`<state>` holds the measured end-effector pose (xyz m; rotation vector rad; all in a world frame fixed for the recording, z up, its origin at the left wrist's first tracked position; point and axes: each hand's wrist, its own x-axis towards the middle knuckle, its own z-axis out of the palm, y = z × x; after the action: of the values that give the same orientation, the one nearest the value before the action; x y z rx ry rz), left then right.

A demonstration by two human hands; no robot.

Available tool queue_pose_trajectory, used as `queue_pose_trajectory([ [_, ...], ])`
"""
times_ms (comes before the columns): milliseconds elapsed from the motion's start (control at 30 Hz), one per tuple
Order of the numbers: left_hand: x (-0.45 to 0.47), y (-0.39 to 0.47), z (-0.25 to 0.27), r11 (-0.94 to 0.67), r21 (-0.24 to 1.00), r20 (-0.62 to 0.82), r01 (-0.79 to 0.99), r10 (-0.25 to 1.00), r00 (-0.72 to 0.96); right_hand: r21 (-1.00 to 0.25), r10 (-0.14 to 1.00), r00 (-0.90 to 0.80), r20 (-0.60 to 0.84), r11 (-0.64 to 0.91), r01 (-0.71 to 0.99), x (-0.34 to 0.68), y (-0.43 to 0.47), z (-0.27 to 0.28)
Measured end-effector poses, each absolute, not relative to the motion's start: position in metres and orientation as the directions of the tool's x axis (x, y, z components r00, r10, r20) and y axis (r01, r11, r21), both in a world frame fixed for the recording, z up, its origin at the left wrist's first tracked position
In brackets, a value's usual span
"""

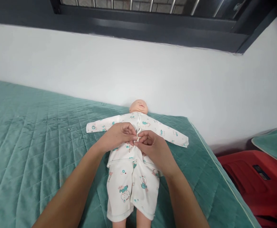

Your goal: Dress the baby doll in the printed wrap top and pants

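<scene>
A baby doll (138,106) lies on its back on a green quilted bedspread (45,142), its head close to the wall. It wears a white long-sleeved top (174,134) with small animal prints and matching white shorts (121,190). Both sleeves are spread out sideways. Over the chest, my left hand (120,134) pinches the front edge of the top from the left. My right hand (154,148) pinches the same opening from the right, its fingertips almost meeting the left ones. The fingers cover the small fastening spot between them.
Behind the doll's head rises a white wall (105,66), with a dark window frame (140,28) and metal bars above. Off the bed's right edge stands a red suitcase-like item (252,177), with green cloth (276,142) partly over it.
</scene>
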<state>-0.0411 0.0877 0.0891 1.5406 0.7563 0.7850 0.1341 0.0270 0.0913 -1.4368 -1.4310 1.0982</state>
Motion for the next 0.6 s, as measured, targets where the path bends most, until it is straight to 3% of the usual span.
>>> queue_pose_trajectory([
  [433,-0.0384,0.085,0.0914,-0.042,0.998,0.012,0.04,0.825,0.566,-0.79,0.996,-0.037,0.079,0.085,0.607,0.127,0.0241,0.0908],
  [600,-0.0424,0.0866,0.0897,-0.009,1.0,0.008,-0.001,0.806,0.591,-0.82,0.996,-0.048,0.079,0.093,0.565,0.1275,0.0234,0.0903],
])
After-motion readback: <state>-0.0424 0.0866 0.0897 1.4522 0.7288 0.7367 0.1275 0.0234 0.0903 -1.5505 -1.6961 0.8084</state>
